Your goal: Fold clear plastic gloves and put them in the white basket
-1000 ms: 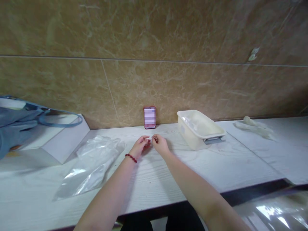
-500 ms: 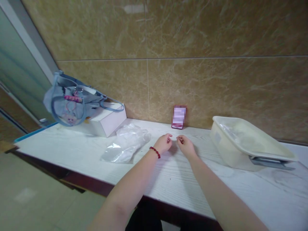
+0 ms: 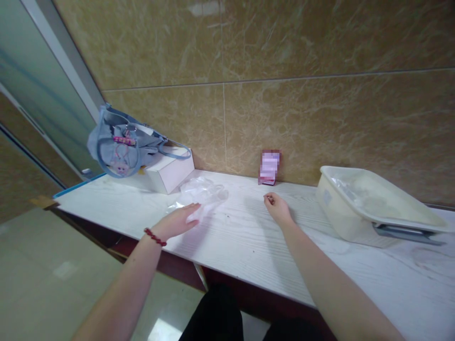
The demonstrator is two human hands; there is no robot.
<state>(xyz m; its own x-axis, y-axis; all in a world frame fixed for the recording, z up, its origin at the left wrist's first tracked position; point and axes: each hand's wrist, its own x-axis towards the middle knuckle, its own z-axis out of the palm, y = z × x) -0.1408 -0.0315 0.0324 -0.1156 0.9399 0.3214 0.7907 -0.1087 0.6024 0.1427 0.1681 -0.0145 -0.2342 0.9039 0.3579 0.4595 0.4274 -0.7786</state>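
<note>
My left hand point(image 3: 180, 221), with a dark red bead bracelet point(image 3: 155, 237) on its wrist, reaches over the near side of a clear plastic bag point(image 3: 204, 189). Its fingers are stretched out and it holds nothing; whether it touches the bag I cannot tell. My right hand point(image 3: 279, 208) is above the tabletop in front of the phone point(image 3: 270, 167), fingers curled and tips pinched together. Anything inside that pinch is too small to make out. The phone leans upright against the tiled wall, its screen blurred.
To the right stands a cream plastic bin point(image 3: 341, 213) with a grey handle point(image 3: 405, 232) and clear plastic inside. A white box point(image 3: 174, 173) is at the left with a blue handbag point(image 3: 122, 147) on it. The white table point(image 3: 234, 246) ends at its front edge above my legs.
My left hand has moved away from the right hand, leftward to the plastic bag, and its fingers have straightened. The right hand stays pinched in nearly the same place. The view has shifted slightly.
</note>
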